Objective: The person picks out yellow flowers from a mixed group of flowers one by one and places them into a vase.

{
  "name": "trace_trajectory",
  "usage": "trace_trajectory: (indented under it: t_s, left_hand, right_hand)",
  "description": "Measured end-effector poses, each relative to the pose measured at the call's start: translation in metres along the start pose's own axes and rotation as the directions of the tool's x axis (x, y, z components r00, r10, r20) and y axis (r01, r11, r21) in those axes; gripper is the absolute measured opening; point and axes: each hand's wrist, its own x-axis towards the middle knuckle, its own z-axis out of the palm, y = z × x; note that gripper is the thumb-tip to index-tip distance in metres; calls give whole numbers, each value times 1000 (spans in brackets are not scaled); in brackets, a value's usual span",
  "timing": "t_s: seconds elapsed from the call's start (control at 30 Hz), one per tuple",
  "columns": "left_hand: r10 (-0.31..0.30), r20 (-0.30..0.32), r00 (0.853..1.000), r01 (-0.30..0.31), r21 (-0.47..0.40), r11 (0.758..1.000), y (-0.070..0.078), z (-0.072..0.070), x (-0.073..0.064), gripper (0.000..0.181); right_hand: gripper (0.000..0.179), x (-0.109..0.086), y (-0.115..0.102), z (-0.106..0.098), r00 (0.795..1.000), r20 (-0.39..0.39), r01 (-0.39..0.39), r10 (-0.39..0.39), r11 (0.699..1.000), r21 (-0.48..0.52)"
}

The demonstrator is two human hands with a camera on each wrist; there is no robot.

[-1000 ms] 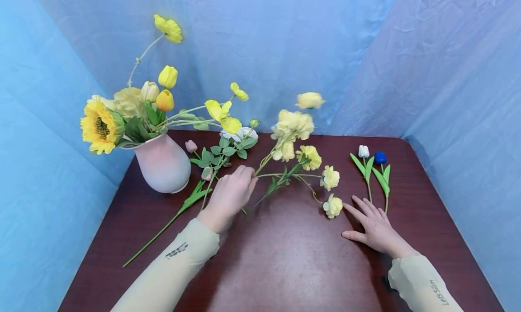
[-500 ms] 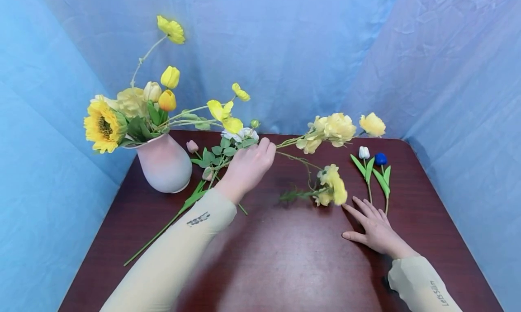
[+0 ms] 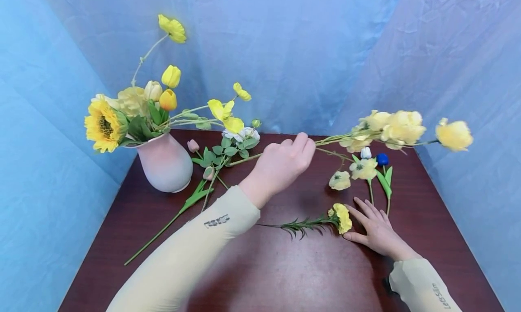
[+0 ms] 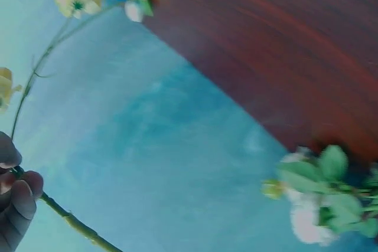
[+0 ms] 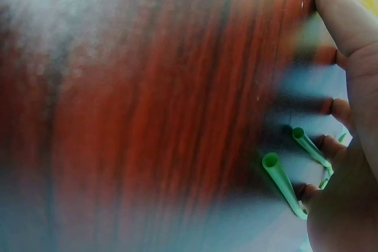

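My left hand (image 3: 285,165) pinches the stem of a pale yellow flower spray (image 3: 400,126) above the middle of the table. Its blooms reach out to the right, and two smaller ones hang lower. In the left wrist view, thumb and fingers (image 4: 22,199) close round the green stem (image 4: 77,223). My right hand (image 3: 376,230) rests on the table with fingers spread, beside a yellow carnation (image 3: 342,218) lying on its side. Beyond those fingers lie a white tulip (image 3: 366,153), partly covered by the spray, and a blue tulip (image 3: 382,159). Cut stem ends (image 5: 283,181) show near the fingers in the right wrist view.
A pink and white vase (image 3: 164,167) at the back left holds a sunflower (image 3: 103,124), tulips and yellow poppies leaning right. Next to it lie pink tulips (image 3: 193,145) and a leafy white flower (image 3: 244,133). Blue curtains surround the dark wooden table (image 3: 301,276).
My left hand has moved right with the spray, whose blooms swung out to the right. The carnation has separated from it and now lies by my right hand, which has stayed put.
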Motion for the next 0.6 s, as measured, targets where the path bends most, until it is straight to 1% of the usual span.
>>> trace_trajectory:
  t_s: [0.13, 0.37, 0.5, 0.6]
  left_hand:
    - [7, -44, 999, -6, 22, 1000, 4, -21, 18, 28]
    - [25, -97, 995, -20, 55, 998, -2, -57, 45, 32]
    - [18, -115, 993, -7, 87, 996, -12, -82, 56, 33]
    - [1, -135, 991, 11, 91, 996, -23, -100, 62, 35]
  right_hand:
    - [83, 0, -1, -2, 1000, -3, 4, -4, 1000, -3]
    - [84, 0, 2, 0, 1000, -2, 1, -1, 1000, 6]
    - [85, 1, 3, 2, 1000, 11, -6, 6, 1000, 15]
    - [86, 1, 5, 2, 1000, 10, 2, -2, 1000, 11]
